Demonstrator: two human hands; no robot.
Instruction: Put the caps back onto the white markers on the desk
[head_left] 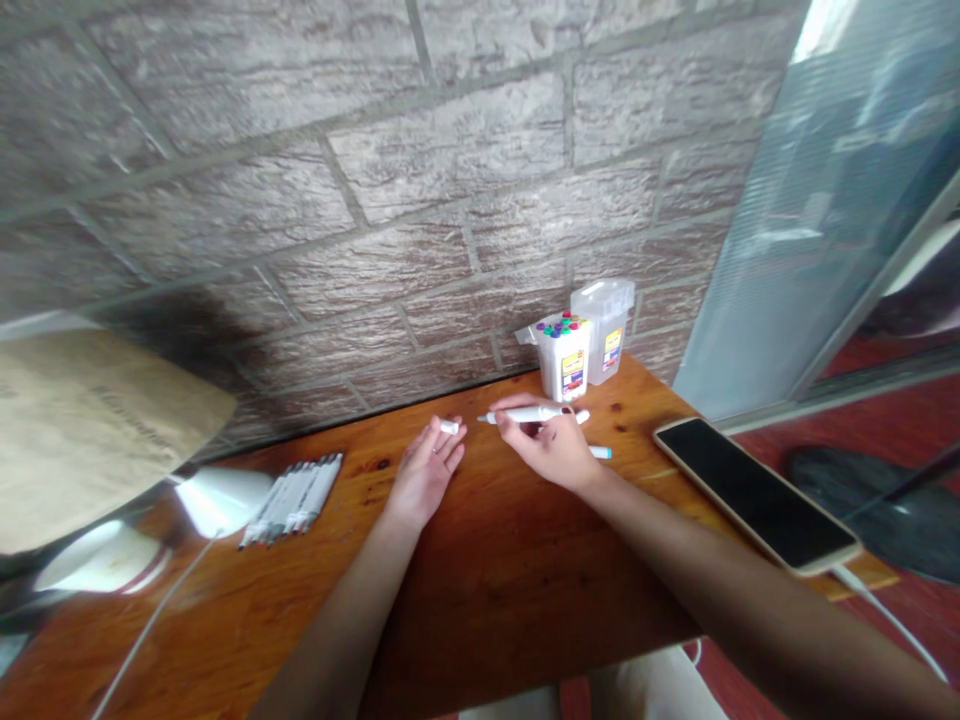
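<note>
My left hand [427, 470] holds a small white marker cap [448, 427] between thumb and fingers, over the middle of the wooden table. To its right, my right hand [551, 445] grips a white marker [529, 414] like a pen, its uncapped grey tip pointing left toward the cap. Cap and tip are apart. Another marker with a light blue end [601, 453] lies on the table, partly hidden behind my right hand. Beyond that hand stands a clear plastic box of markers [566, 360] with colourful ends.
An empty-looking clear case [609, 335] stands behind the marker box. A phone [757, 490] with a cable lies at the right edge. Several grey-white markers [292, 498] lie in a row at left, near a white cup-shaped object [223, 500] and a paper bag [97, 430]. A brick-patterned wall [375, 240] rises behind.
</note>
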